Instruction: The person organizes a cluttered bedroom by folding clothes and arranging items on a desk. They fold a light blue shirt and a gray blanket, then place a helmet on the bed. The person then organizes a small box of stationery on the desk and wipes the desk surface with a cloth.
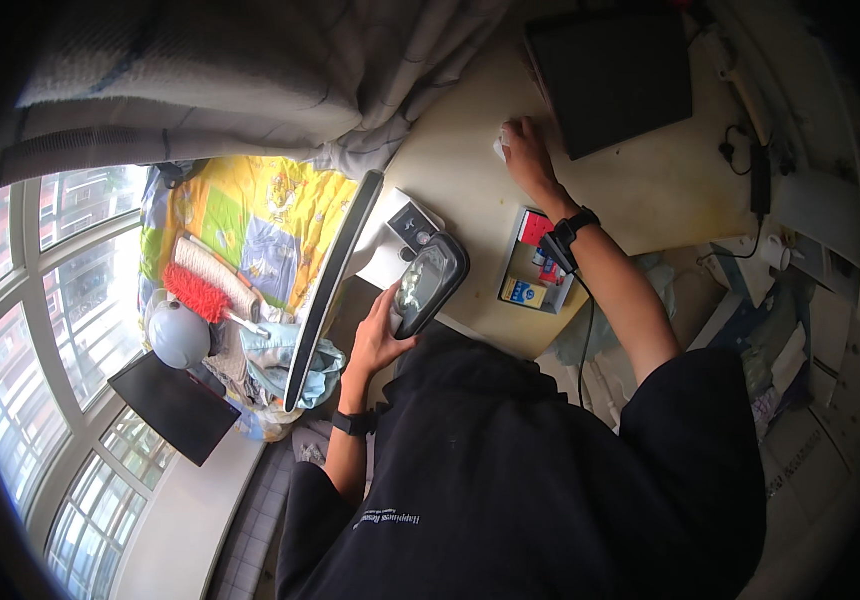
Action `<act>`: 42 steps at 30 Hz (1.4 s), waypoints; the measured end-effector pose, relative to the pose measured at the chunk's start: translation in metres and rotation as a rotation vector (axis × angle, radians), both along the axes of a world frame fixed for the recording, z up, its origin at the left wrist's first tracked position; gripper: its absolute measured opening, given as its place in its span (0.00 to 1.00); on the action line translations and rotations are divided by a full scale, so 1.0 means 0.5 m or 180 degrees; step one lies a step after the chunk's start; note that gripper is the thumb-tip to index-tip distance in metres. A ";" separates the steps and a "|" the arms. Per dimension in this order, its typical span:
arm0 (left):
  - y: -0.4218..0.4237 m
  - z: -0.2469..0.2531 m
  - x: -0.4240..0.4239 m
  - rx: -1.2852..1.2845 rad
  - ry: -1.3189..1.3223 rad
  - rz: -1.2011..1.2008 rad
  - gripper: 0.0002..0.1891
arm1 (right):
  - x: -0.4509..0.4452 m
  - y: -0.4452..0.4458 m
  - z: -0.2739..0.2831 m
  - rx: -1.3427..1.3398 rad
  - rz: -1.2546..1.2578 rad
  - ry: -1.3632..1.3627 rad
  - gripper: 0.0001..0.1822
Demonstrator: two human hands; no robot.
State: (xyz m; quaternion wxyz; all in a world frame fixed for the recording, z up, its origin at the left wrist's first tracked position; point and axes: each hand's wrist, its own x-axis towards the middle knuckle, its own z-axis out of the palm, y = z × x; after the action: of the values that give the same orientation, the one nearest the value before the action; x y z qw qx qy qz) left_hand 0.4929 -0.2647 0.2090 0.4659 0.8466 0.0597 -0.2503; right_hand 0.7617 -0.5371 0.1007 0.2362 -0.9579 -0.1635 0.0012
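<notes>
My left hand [381, 337] grips the lower left edge of a black-rimmed container with a clear lid [433, 279]; pale contents show dimly through it. That container is tilted and overlaps a white device with a black panel [409, 225]. On the pale tabletop [460, 161], my right hand [527, 157] holds a crumpled white tissue or cloth [501, 142] under its fingertips, left of a closed dark laptop [610, 79]. Below the right forearm lies an open grey tray [556, 301] with a red packet [535, 227] and a yellow-and-blue box [522, 291]. Both wrists wear black bands.
A long slim panel [336, 289], seen edge-on, stands left of my left hand. Beyond it are a red duster [195, 291], a grey rounded object [178, 335], a dark screen [174, 407] and patterned bedding [280, 195]. A cable runs from my right wrist; a black adapter [760, 180] lies far right.
</notes>
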 end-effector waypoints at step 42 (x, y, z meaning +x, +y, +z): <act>0.019 0.002 -0.041 0.0074 -0.0093 -0.0279 0.50 | -0.134 0.207 0.081 -0.0104 0.1375 0.1930 0.25</act>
State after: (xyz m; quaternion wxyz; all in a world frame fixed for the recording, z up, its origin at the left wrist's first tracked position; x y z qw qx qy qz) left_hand 0.4726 -0.2553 0.2098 0.4455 0.8573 0.0186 -0.2574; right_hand 0.6946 -0.4334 0.1410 0.2529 -0.8611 -0.2844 0.3373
